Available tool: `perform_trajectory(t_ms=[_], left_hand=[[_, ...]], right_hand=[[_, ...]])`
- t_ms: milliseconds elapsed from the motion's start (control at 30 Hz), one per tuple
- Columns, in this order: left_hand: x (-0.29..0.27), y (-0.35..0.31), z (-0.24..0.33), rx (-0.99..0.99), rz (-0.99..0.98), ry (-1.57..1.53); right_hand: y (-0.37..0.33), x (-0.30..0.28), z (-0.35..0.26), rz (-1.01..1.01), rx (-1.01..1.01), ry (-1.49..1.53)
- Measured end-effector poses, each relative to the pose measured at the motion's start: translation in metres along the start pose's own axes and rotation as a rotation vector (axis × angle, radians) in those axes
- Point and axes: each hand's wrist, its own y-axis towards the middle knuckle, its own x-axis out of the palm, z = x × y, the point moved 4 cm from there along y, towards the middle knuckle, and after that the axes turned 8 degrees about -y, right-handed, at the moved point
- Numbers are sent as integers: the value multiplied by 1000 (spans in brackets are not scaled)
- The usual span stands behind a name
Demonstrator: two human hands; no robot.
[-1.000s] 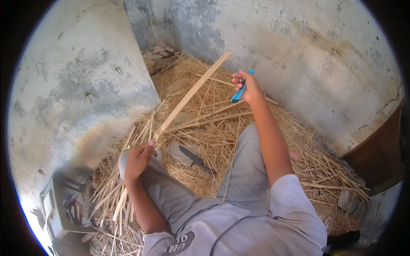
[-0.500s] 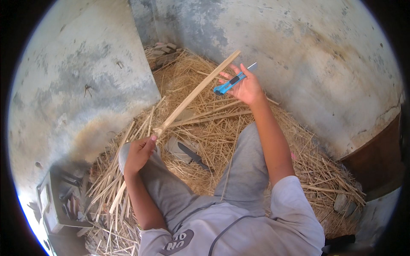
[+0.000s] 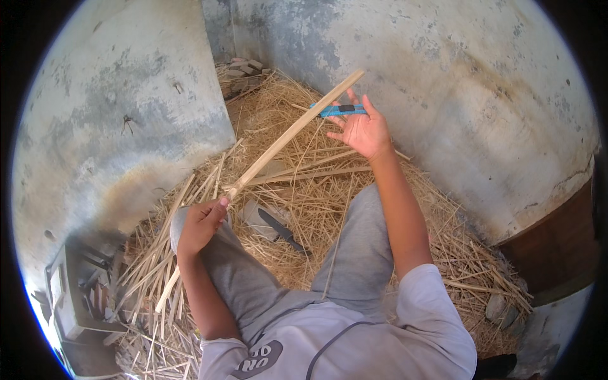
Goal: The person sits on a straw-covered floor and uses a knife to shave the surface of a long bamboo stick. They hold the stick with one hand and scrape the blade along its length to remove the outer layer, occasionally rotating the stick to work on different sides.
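Observation:
A long pale strip of split wood or bamboo [image 3: 285, 140] slants up to the right from my left hand [image 3: 201, 227], which is closed around it near my left knee. Beyond my knees, my right hand [image 3: 367, 133] is palm up with its fingers spread. A blue utility knife [image 3: 335, 110] lies across those fingers, by the thumb. Its handle end meets the strip in this view, and its blade is hidden behind the thumb. Between my legs, a dark knife [image 3: 278, 228] rests on a pale flat piece among the shavings.
Straw-like shavings [image 3: 272, 114] and loose strips [image 3: 158, 253] cover the floor around me. Worn plaster walls [image 3: 443, 82] stand ahead and left. A grey crate-like container [image 3: 69, 297] sits at lower left, stacked brick-like pieces [image 3: 244, 68] at the back, and a brown panel [image 3: 551, 247] at right.
The utility knife has turned in my right hand from slanting to nearly level, and its blade has gone from sight. The strip's far end has shifted slightly right and up.

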Motion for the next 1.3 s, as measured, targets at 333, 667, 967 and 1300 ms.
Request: perform_trajectory(t_ms=[333,667,967,1300], left_hand=[[0,-3,4,-10,15,-17],[4,0,3,7,30,40],[7,6,-4,43,58,154],[-7,-8,-6,-113,47,-87]], right_hand=[[2,2,-1,-78,-63,-98],[6,-15,2,188,-120,-373],[4,0,9,394,-86,-713],[2,-128,-52,1312,-271,-391]])
